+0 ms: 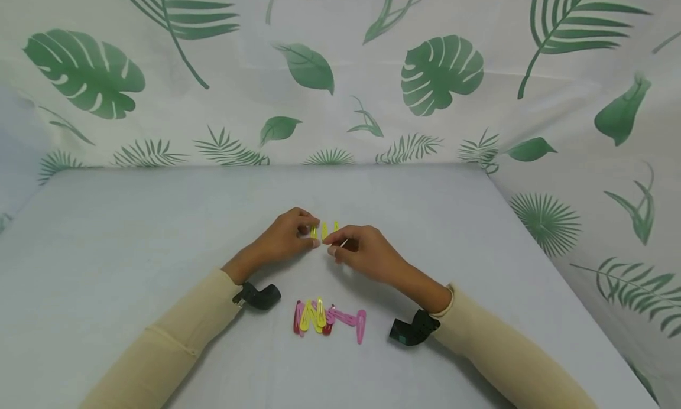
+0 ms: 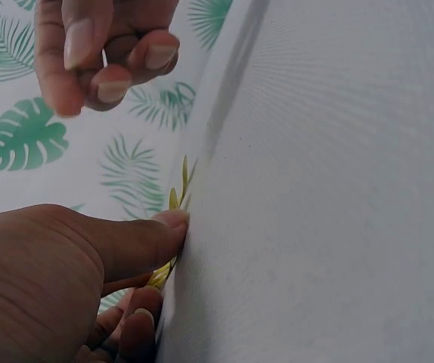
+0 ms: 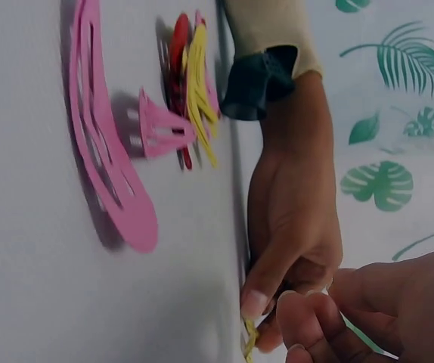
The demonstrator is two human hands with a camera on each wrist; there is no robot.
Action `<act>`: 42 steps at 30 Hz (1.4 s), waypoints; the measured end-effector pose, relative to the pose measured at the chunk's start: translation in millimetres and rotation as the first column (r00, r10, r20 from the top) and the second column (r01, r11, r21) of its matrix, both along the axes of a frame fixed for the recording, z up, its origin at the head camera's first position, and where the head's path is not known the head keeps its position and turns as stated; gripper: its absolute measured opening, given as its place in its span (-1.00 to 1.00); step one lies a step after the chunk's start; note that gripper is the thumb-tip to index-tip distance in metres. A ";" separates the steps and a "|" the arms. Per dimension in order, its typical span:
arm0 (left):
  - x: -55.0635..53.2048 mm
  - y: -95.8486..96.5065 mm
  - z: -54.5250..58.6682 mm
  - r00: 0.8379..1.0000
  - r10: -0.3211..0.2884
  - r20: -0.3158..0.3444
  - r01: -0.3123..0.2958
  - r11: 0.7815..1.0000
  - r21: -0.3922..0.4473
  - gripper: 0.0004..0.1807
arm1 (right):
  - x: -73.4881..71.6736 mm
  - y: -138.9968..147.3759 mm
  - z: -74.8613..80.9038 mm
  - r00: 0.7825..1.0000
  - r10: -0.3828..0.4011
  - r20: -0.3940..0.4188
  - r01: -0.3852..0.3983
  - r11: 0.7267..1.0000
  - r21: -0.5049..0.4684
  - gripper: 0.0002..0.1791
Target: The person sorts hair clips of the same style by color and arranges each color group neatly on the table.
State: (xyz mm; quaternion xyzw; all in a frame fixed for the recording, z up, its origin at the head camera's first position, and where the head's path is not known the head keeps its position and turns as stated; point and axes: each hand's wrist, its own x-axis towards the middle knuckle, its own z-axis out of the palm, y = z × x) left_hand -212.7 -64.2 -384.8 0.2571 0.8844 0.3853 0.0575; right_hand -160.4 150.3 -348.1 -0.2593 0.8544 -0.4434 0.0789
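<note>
My left hand [image 1: 284, 237] rests low over the table and pinches a yellow snap hair clip [image 1: 314, 232] between thumb and fingers. Two more yellow hair clips [image 1: 325, 229] stand in a row just to its right, partly hidden by the right hand. In the left wrist view the thumb [image 2: 145, 246] presses near the clips at the table surface. My right hand [image 1: 367, 252] hovers beside the row with loosely bent fingers. Seen from the left wrist, this right hand [image 2: 103, 57] is raised off the table and shows nothing between its fingers.
Nearer to me lies a loose pile of yellow, pink and red hair clips [image 1: 320, 314]. A single pink clip [image 1: 361, 326] sits at its right end. The white table [image 1: 159, 220] meets a leaf-printed cloth [image 1: 367, 72] at the back and right.
</note>
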 end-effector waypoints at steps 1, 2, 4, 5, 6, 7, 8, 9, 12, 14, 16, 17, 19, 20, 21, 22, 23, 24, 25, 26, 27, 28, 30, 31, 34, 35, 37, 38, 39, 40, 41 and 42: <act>0.1 -0.1 0.1 1.000 0.001 -0.003 -0.001 1.000 0.000 -0.50 | 1.9 0.0 -0.2 1.000 0.004 0.009 -0.004 1.000 -0.002 -0.79; 0.3 -0.3 0.3 1.000 0.000 -0.007 0.000 1.000 -0.003 -0.50 | 4.2 0.0 0.0 1.000 0.010 0.015 -0.010 1.000 -0.003 -0.79; 0.8 -0.7 1.1 1.000 0.003 -0.007 -0.003 1.000 -0.005 -0.50 | 8.3 0.0 -1.2 0.999 0.022 0.027 -0.022 1.000 -0.002 -0.79; 1.0 -0.7 1.5 1.000 0.004 -0.006 -0.004 1.000 -0.006 -0.50 | 10.8 -0.5 -1.4 0.999 0.030 0.033 -0.030 1.000 -0.003 -0.79; 1.2 -0.9 1.7 1.000 0.007 -0.003 -0.007 1.000 -0.008 -0.50 | 13.4 -1.2 -1.4 0.999 0.040 0.036 -0.040 0.999 -0.004 -0.78; 1.4 -1.2 2.0 1.000 0.009 -0.001 -0.009 1.000 -0.013 -0.50 | 15.8 -1.8 -1.9 0.998 0.053 0.037 -0.053 0.999 -0.004 -0.78; 1.7 -1.1 2.6 1.000 0.012 0.001 -0.012 1.000 -0.015 -0.50 | 18.4 -2.3 -2.4 0.997 0.069 0.032 -0.069 0.998 -0.002 -0.77; 1.9 -1.2 3.1 1.000 0.015 0.005 -0.015 1.000 -0.016 -0.50 | 21.0 -2.8 -3.4 0.996 0.082 0.030 -0.082 0.997 -0.001 -0.76; 2.3 -1.8 4.2 1.000 0.016 0.004 -0.016 1.000 -0.018 -0.50 | 29.1 -4.6 -5.3 0.992 0.120 0.035 -0.120 0.993 0.004 -0.74; 2.5 -2.1 5.1 1.000 0.020 0.005 -0.019 1.000 -0.016 -0.50 | 33.7 -5.8 -6.6 0.990 0.137 0.045 -0.138 0.990 0.009 -0.73; 2.6 -2.4 5.8 1.000 0.024 0.011 -0.024 1.000 -0.014 -0.49 | 37.6 -7.2 -7.1 0.987 0.146 0.065 -0.148 0.989 0.019 -0.74; 2.7 -2.5 6.0 1.000 0.026 0.015 -0.026 1.000 -0.011 -0.49 | 39.0 -7.7 -7.4 0.986 0.152 0.072 -0.154 0.988 0.024 -0.74; 2.4 -2.3 6.0 0.999 0.029 0.021 -0.029 1.000 -0.009 -0.49 | 41.5 -8.0 -7.6 0.986 0.154 0.069 -0.157 0.987 0.041 -0.74; 2.2 -2.0 5.7 0.999 0.027 0.024 -0.027 1.000 -0.007 -0.49 | 42.5 -7.7 -7.8 0.986 0.154 0.063 -0.157 0.987 0.046 -0.74; 1.9 -1.7 5.2 0.999 0.023 0.026 -0.023 1.000 -0.004 -0.49 | 43.5 -7.1 -7.9 0.987 0.148 0.060 -0.151 0.987 0.047 -0.74; 1.6 -1.5 4.5 1.000 0.017 0.023 -0.017 1.000 -0.002 -0.49 | 44.3 -6.3 -7.9 0.988 0.142 0.053 -0.145 0.988 0.044 -0.73; 1.4 -1.1 3.9 1.000 0.013 0.022 -0.013 1.000 0.001 -0.49 | 45.2 -5.5 -7.8 0.990 0.135 0.043 -0.137 0.990 0.042 -0.73; 1.2 -0.7 3.2 1.000 0.010 0.020 -0.010 1.000 0.001 -0.49 | 46.0 -4.6 -7.7 0.991 0.127 0.035 -0.128 0.991 0.041 -0.72; 1.1 -0.4 2.7 1.000 0.008 0.020 -0.008 1.000 0.004 -0.49 | 46.8 -3.9 -7.7 0.992 0.119 0.027 -0.121 0.992 0.041 -0.71; 1.2 -0.1 2.2 1.000 0.007 0.020 -0.007 1.000 0.005 -0.49 | 47.6 -3.4 -7.8 0.993 0.114 0.021 -0.114 0.993 0.043 -0.71; 1.3 0.1 1.8 1.000 0.007 0.019 -0.007 1.000 0.004 -0.49 | 48.3 -3.1 -8.1 0.994 0.110 0.018 -0.111 0.993 0.047 -0.70; 1.1 -0.2 1.4 1.000 0.007 0.018 -0.007 1.000 0.004 -0.49 | 48.7 -3.3 -8.5 0.994 0.112 0.013 -0.112 0.992 0.054 -0.69; 0.8 -0.4 1.2 1.000 0.004 0.017 -0.004 1.000 0.005 -0.49 | 49.4 -3.8 -9.6 0.993 0.116 0.009 -0.117 0.991 0.068 -0.68; 0.6 -0.5 1.0 1.000 0.000 0.015 0.000 1.000 0.007 -0.49 | 49.8 -4.1 -10.2 0.993 0.121 0.010 -0.121 0.990 0.071 -0.69; -0.2 -0.4 0.5 1.000 -0.012 0.011 0.012 1.000 0.012 -0.49 | 50.8 -4.9 -12.1 0.991 0.128 0.027 -0.130 0.989 0.068 -0.70; -0.2 -0.4 0.6 1.000 -0.014 0.010 0.014 1.000 0.013 -0.49 | 51.0 -5.2 -12.7 0.991 0.130 0.032 -0.132 0.989 0.069 -0.70; 0.0 -0.3 0.7 1.000 -0.013 0.014 0.013 1.000 0.013 -0.49 | 51.5 -5.2 -13.8 0.989 0.138 0.048 -0.141 0.988 0.066 -0.70; 0.2 -0.3 0.9 1.000 -0.012 0.016 0.012 1.000 0.012 -0.49 | 51.5 -5.4 -14.3 0.988 0.142 0.052 -0.145 0.987 0.066 -0.70; 0.4 -0.3 1.5 1.000 -0.010 0.018 0.010 1.000 0.011 -0.49 | 51.4 -5.6 -14.8 0.987 0.147 0.056 -0.151 0.986 0.070 -0.69; 0.6 -0.5 1.6 1.000 -0.008 0.019 0.008 1.000 0.009 -0.49 | 51.3 -5.8 -15.4 0.986 0.155 0.059 -0.159 0.985 0.072 -0.67; 0.9 -0.7 1.9 1.000 -0.007 0.019 0.007 1.000 0.007 -0.49 | 51.2 -6.1 -16.0 0.985 0.161 0.065 -0.166 0.983 0.074 -0.66; 0.9 -1.0 2.0 1.000 -0.005 0.018 0.004 1.000 0.006 -0.49 | 51.0 -6.4 -16.3 0.983 0.170 0.068 -0.175 0.982 0.076 -0.64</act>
